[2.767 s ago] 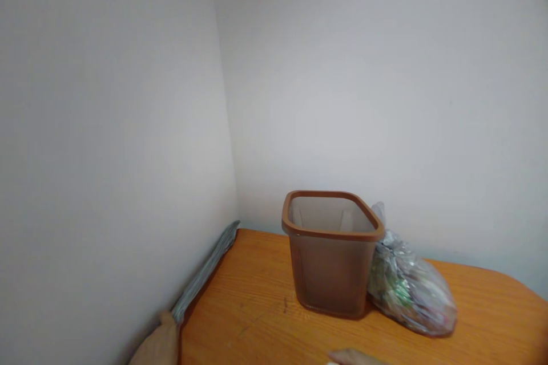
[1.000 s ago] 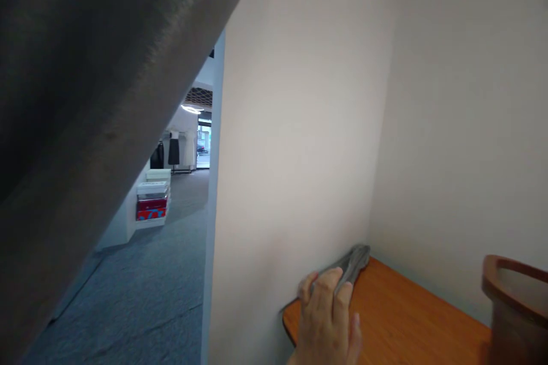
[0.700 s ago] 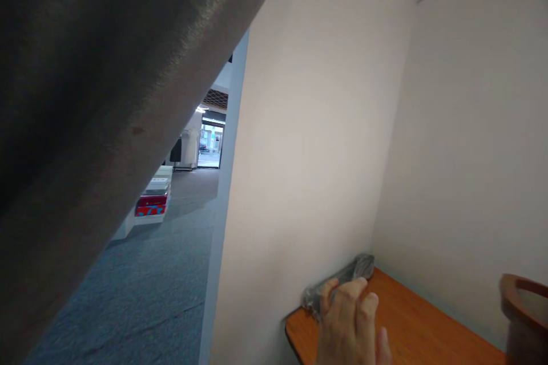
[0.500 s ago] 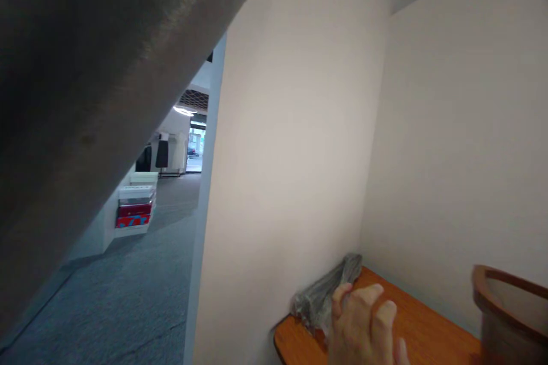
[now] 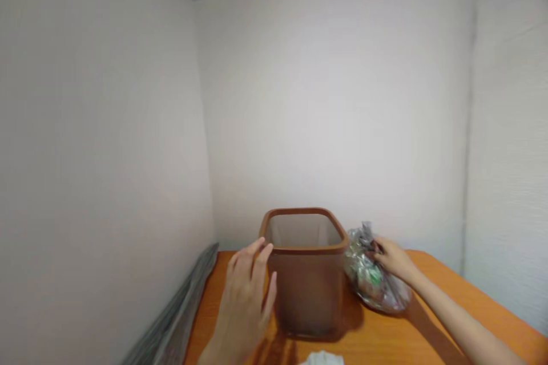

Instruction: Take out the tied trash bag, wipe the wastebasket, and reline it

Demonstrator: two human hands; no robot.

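Observation:
A brown plastic waste bin (image 5: 308,291) stands upright on the orange wooden table (image 5: 240,348), with its open top towards me. My left hand (image 5: 246,285) is at the bin's left side, fingers spread, their tips close to the rim; I cannot tell if they touch it. To the right of the bin, my right hand (image 5: 391,256) grips the gathered neck of a clear plastic bag of rubbish (image 5: 372,279). Something green shows through the film. The bag's base rests on or just above the tabletop.
Along the left wall lies a long grey plastic bag (image 5: 188,302), flattened on the table's edge. A crumpled white piece (image 5: 323,358) sits at the near edge of view. Pale walls (image 5: 334,102) close in the table at left, back and right.
My view has swung right, from the doorway to the bin. The left hand has gone from beside the grey plastic to the bin. The right hand and the rubbish bag have come into view.

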